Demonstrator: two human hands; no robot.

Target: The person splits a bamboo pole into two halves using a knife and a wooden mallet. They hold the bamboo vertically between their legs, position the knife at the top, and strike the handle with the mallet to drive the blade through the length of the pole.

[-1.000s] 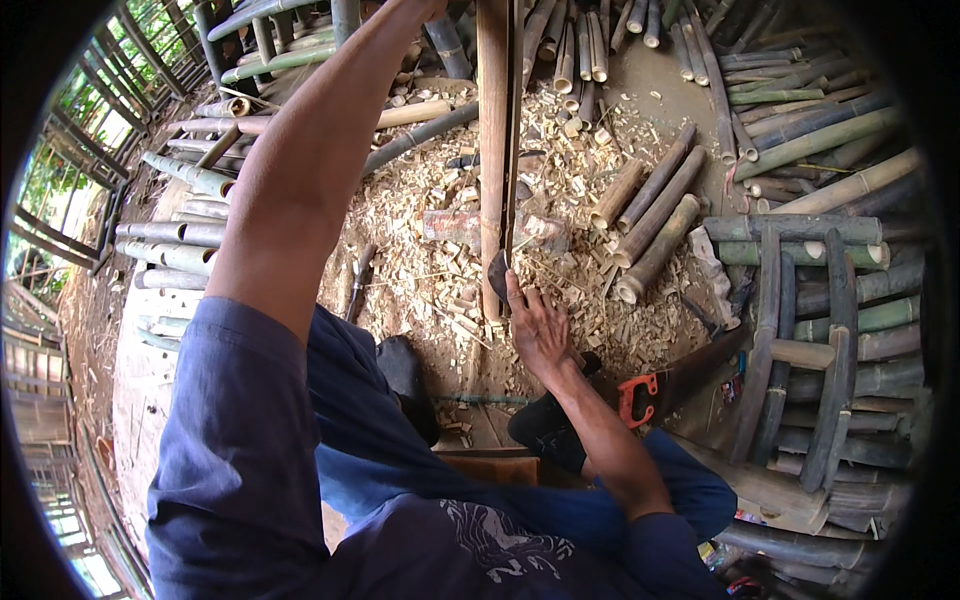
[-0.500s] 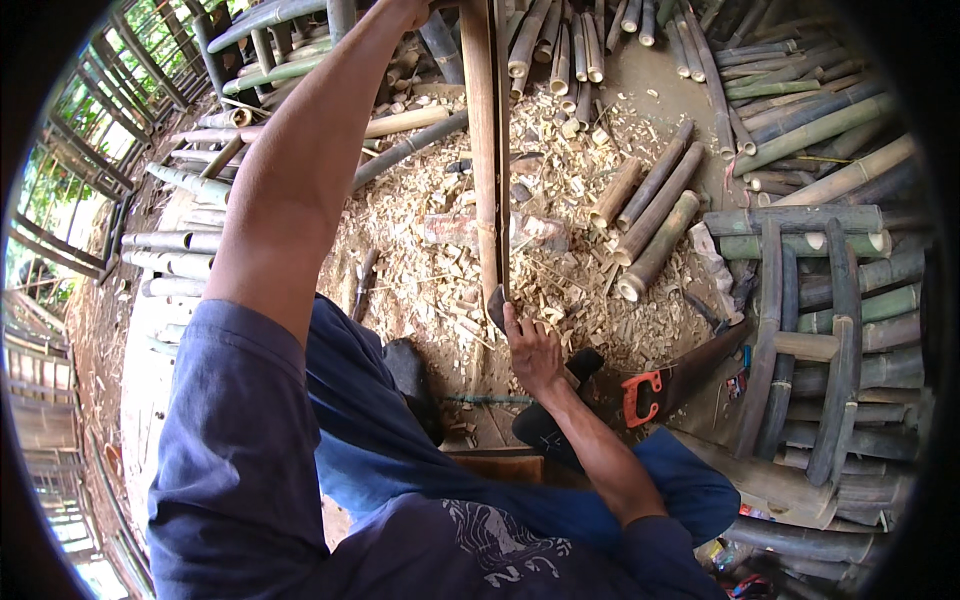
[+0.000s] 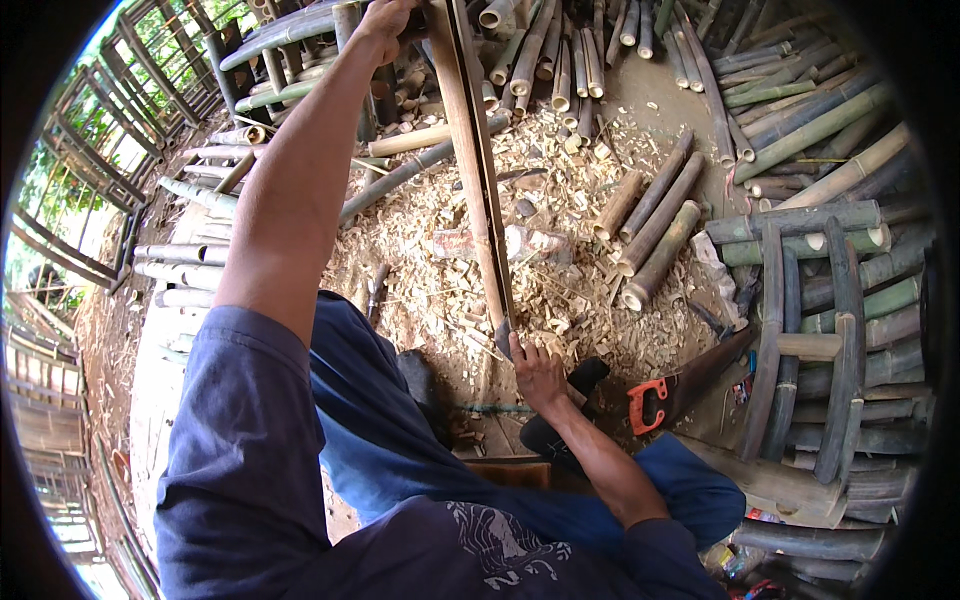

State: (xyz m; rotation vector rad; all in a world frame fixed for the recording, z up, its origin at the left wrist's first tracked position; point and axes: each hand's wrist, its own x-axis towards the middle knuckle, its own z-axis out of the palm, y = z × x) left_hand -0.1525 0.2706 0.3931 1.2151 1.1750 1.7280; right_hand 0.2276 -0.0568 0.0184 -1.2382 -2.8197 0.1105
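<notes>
long pale bamboo pole (image 3: 468, 170), slightly aslant, dark blade (image 3: 503, 337) at its lower end

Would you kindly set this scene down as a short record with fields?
Left hand: raised at the top edge, beside the bamboo's upper part; grip unclear
Right hand: closed on a dark-bladed tool, blade at the bamboo's lower end
Bamboo position: tilted, upper end toward the left
Ground: chips scattered around a log
Right side: saw with a red-orange handle; four short pieces beyond it
</notes>
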